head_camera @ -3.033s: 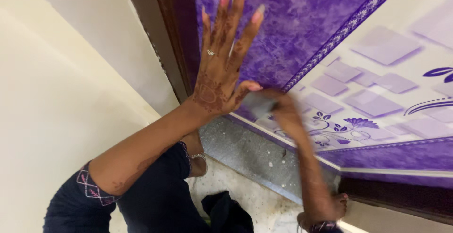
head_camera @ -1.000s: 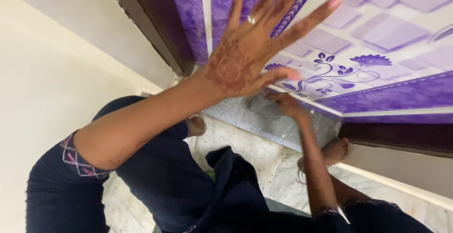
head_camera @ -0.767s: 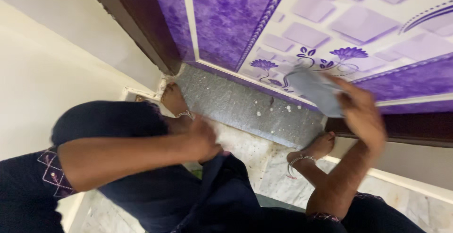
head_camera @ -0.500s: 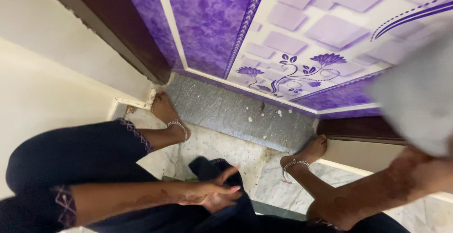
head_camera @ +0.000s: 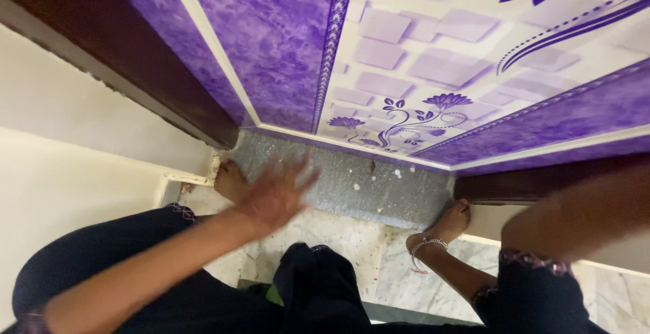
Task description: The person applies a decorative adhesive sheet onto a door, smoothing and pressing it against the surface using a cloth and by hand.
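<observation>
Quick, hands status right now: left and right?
Left hand: open, fingers spread, blurred, holding nothing.
Right hand: out of frame; only the forearm shows.

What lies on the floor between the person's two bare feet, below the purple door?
In the head view, between the left foot and the right foot lie the speckled grey threshold and pale marble floor; nearer the camera, dark clothing hangs.
</observation>
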